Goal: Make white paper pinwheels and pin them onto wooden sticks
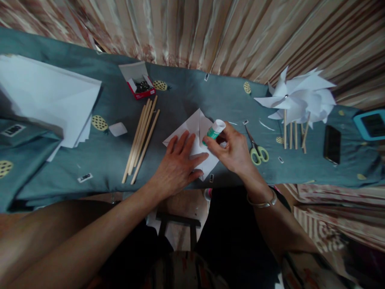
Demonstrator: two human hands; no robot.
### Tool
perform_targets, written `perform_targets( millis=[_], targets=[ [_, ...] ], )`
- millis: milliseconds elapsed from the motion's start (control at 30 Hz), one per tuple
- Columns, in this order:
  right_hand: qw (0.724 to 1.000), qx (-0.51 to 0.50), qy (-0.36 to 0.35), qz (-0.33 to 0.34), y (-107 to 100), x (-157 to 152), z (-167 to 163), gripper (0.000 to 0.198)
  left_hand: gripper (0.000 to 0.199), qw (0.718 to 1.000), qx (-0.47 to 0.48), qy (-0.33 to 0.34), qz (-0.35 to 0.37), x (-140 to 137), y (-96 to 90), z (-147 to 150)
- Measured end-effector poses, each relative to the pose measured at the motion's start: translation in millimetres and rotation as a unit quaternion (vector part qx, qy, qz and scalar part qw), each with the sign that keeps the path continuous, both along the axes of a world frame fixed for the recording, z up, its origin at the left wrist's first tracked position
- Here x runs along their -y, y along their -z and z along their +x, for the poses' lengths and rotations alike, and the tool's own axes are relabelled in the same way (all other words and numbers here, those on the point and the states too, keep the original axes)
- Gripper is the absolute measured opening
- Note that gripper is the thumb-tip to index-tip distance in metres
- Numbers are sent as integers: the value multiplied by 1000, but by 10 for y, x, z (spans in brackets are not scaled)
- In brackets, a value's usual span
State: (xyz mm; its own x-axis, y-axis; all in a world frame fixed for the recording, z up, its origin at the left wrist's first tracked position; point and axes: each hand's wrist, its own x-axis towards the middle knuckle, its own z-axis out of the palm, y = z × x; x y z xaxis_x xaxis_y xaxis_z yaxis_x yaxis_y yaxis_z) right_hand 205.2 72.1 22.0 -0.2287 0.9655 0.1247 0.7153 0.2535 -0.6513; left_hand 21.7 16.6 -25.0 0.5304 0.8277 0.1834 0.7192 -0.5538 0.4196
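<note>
A white paper square [192, 124] lies with a corner toward me on the cloth-covered table, with cut or fold lines running in from its corners. My left hand [177, 164] rests flat on its left part, fingers spread. In my right hand [236, 148] is a green and white glue stick [215, 131], tilted, its lower end at the paper's right half. My fingers hide where the glue stick meets the paper. Just right of that hand are scissors [258, 153] with light green handles.
Several wooden sticks [141, 140] and a red box [141, 87] of small dark pieces lie left of the paper. Farther left is a stack of white paper [57, 96]. Paper pinwheels [297, 96], a phone [332, 144] and a blue-framed device [371, 124] are at the right.
</note>
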Motion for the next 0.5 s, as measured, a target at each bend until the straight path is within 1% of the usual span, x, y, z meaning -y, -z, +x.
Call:
perform_targets(
  millis=[233,500],
  targets=[
    [1000,-1,-11,-19,-9,14,-4,19,52,1000,-7,-1,-6,-2,-18,6],
    [1000,-1,-17,-19,-19,42,-13,19,54,1000,-7,-1,-2,-1,-15,8]
  ],
)
